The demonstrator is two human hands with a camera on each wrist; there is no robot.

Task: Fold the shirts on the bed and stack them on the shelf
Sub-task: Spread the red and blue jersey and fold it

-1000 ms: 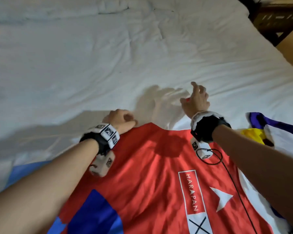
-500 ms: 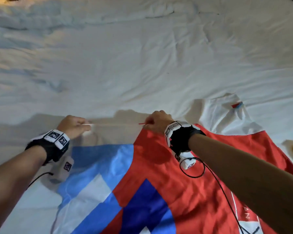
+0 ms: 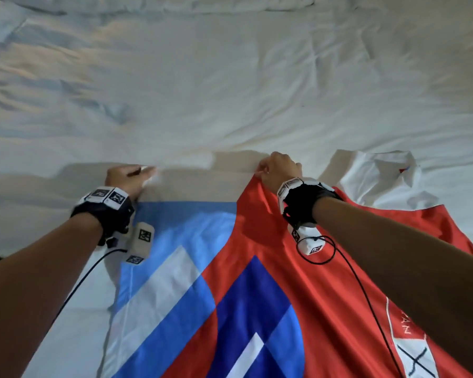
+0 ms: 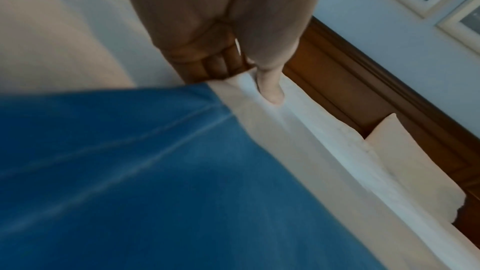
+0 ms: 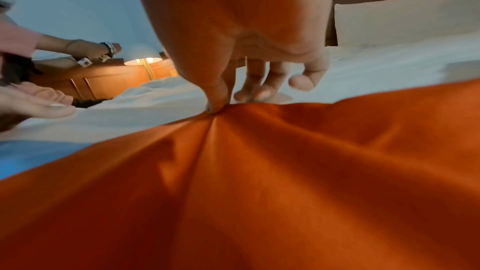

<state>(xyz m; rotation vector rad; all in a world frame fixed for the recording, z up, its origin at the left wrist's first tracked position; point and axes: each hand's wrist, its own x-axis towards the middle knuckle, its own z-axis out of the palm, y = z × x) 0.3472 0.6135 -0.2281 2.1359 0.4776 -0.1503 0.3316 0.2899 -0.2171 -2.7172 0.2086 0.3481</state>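
head view shows the shirt [image 3: 271,296], red with blue and white blocks, spread flat on the bed [image 3: 230,77], its far edge gripped at 2 places. this looks like the laying-out step before any fold: the cloth is being drawn taut and squared on the sheet. the next move likely calls for smoothing the creases that fan out from the right-hand pinch, then carrying 1 side over toward the middle without dragging the rest.

the left hand [image 3: 129,177] lies low on the far left corner, arm stretched forward; in the left wrist view its thumb presses the white hem against curled fingers [image 4: 218,65], so it grasps the shirt. the right hand [image 3: 277,167] is knuckles-up on the red edge near the white collar [image 3: 377,175]; in the right wrist view thumb and forefinger pinch a peak of red cloth, the other fingers loosely curled behind. no shelf is in view.
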